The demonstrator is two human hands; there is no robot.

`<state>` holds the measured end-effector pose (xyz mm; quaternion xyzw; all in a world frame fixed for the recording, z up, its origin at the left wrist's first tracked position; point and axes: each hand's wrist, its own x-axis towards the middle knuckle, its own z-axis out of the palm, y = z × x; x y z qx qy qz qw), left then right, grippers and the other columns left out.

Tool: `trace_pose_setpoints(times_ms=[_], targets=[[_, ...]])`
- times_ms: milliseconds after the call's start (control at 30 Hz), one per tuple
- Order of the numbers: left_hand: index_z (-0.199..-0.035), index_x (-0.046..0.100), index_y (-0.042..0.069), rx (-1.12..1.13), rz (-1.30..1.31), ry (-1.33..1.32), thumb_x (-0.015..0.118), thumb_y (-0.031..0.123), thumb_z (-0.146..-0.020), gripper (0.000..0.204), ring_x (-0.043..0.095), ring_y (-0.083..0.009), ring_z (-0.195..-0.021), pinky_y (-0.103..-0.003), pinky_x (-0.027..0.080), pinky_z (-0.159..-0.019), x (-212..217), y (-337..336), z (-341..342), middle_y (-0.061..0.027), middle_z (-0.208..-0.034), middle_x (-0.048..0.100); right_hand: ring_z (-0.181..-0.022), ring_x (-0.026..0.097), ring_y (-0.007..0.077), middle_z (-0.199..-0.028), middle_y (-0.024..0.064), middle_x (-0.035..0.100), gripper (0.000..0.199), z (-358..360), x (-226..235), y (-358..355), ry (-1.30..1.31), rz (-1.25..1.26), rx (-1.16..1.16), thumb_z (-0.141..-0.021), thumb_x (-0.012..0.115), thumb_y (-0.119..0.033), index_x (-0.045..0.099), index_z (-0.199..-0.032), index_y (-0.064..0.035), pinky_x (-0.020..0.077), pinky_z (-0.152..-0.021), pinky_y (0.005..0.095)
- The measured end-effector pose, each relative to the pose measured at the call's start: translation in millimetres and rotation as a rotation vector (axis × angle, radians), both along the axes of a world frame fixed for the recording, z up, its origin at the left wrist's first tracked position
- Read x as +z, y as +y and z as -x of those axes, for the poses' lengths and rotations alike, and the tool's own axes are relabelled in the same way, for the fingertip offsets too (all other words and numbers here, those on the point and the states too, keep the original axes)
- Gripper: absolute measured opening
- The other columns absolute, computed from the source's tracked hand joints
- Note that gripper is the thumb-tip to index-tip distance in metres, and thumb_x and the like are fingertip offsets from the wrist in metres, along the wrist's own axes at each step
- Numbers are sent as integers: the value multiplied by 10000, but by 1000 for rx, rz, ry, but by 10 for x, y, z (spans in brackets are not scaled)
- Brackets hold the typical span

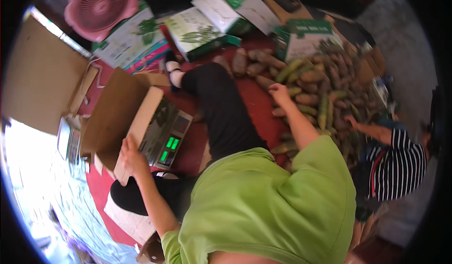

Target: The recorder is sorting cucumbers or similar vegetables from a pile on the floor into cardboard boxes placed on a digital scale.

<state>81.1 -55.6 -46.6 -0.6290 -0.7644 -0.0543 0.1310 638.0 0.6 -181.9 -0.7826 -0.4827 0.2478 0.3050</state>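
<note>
At the left, my left hand grips the edge of an open cardboard box, its fingers over the pale flap. The box sits tilted against a digital scale with lit green displays. On the right, my right hand is closed at the end of a brown, elongated tuber-like vegetable, at the near left edge of a large heap of brown and green ones. Its fingertips are partly hidden, and the vegetable's exact kind cannot be made out.
A pink fan and several printed green-and-white cartons stand at the far side of the red floor covering. Across the heap at right, a person in a striped shirt reaches in with one hand. My legs lie between box and heap.
</note>
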Motion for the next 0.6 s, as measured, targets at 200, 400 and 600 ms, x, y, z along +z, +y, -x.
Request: trace_pose_setpoints(times_ms=[200,400,600], targets=[[-1329,504,205,29,27,66,536,1,-780,587,560,-304,-1096,-405,470,-900,80,-30,-79,-74,-1307,550,-867,671,251,-910,86,707,233,-11,-1179,-1046,-240,396,339,-737,707,-173,703,-956,-92,522,-769,362],[-1346,494,249,79,38,80,526,-4,-784,618,578,-295,-1063,-425,493,-862,135,-32,-169,-48,-1304,558,-880,663,288,-933,113,698,184,-6,-1684,-1482,-112,545,350,-741,686,-153,701,-912,-86,513,-790,379],[-1342,504,233,17,25,93,508,-36,-759,642,587,-297,-1055,-425,488,-873,3,20,-54,-57,-1290,572,-991,621,332,-1004,147,670,194,-291,-880,-1523,-4,569,-45,-760,630,-154,694,-941,-130,489,-878,409]])
